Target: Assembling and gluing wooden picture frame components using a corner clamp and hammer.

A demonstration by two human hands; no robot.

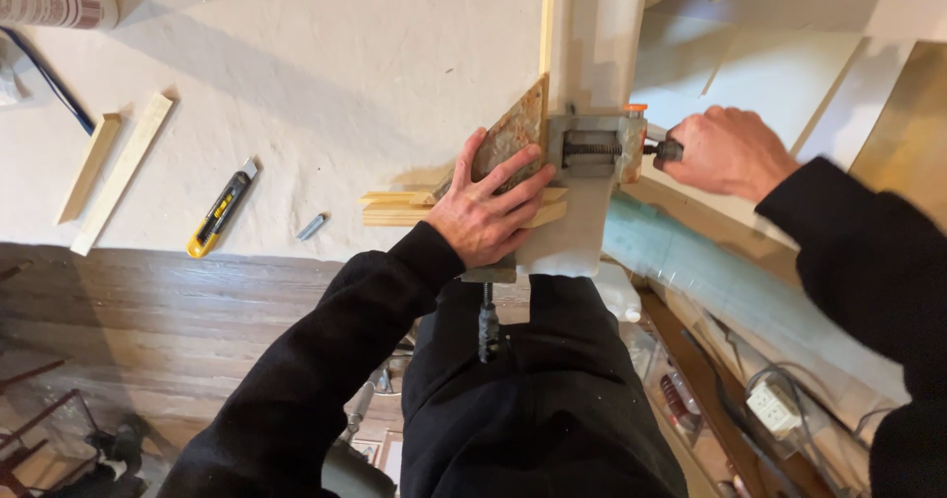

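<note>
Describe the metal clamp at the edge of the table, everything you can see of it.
The clamp is a grey metal frame, dusty and worn, with a dark threaded screw running sideways through its open middle. It sits at the table edge, gripping a pale upright board. The right hand closes on its dark handle, on the screw's right end. An orange part shows at its top. The left hand presses a mottled brown triangular block against its left side.

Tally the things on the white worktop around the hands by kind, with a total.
Loose wooden strips at left: 2
Stacked wooden strips under the left hand: 1 stack
Triangular board piece: 1
Metal clamps: 2
Yellow utility knife: 1
Small grey metal piece: 1
Tube at the top left corner: 1
Total: 9

The left hand presses the board; the right hand grips a clamp handle.
</note>
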